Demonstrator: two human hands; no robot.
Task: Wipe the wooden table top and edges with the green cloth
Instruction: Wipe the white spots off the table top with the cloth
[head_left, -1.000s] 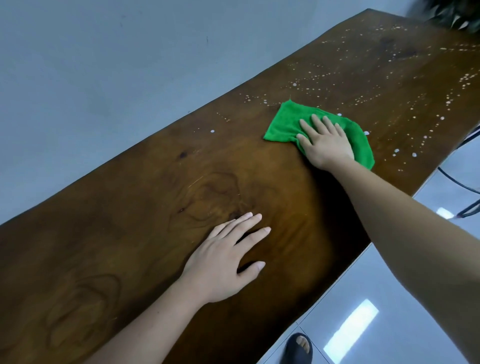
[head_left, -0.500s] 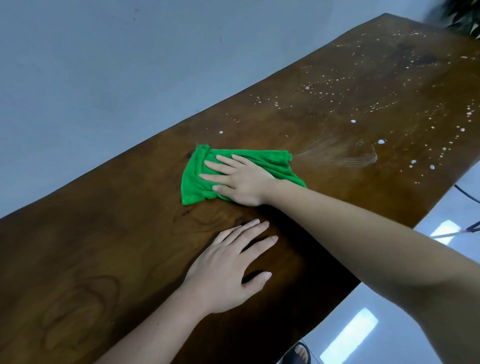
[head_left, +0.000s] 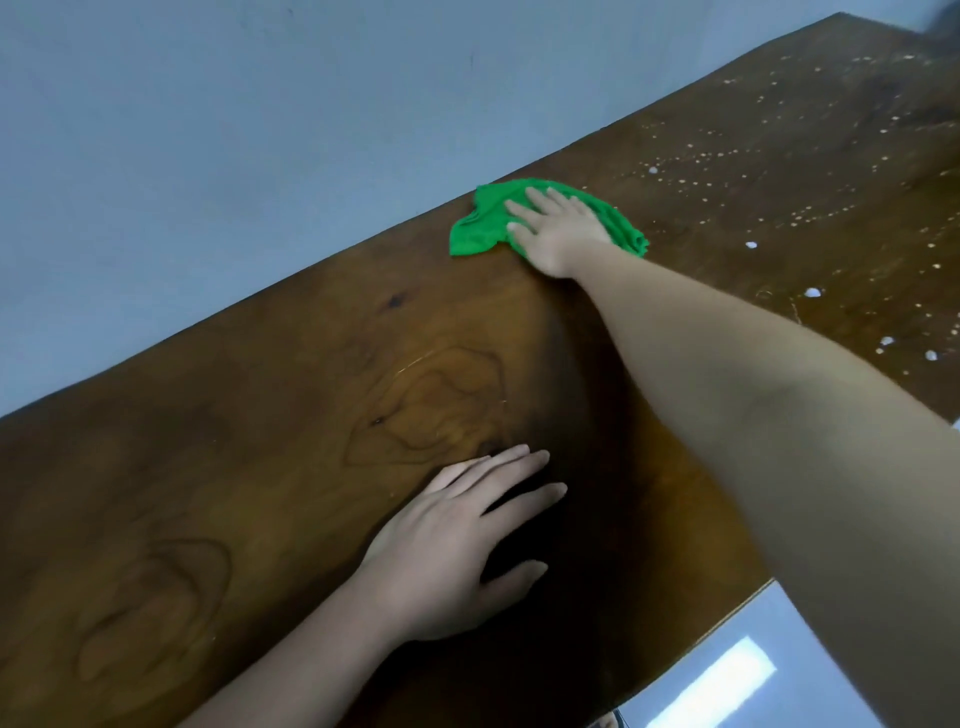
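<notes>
The long dark wooden table runs diagonally from lower left to upper right. A crumpled green cloth lies at its far edge by the wall. My right hand presses flat on the cloth with fingers spread, arm stretched across the top. My left hand rests palm down on bare wood nearer to me, fingers apart, holding nothing. White droplets speckle the right part of the table.
A pale blue-grey wall meets the table's far edge. Shiny floor tile with a light reflection shows beyond the near edge at lower right.
My right hand has pushed the cloth from mid-table out to the far edge by the wall. The left hand has stayed planted on the wood.
</notes>
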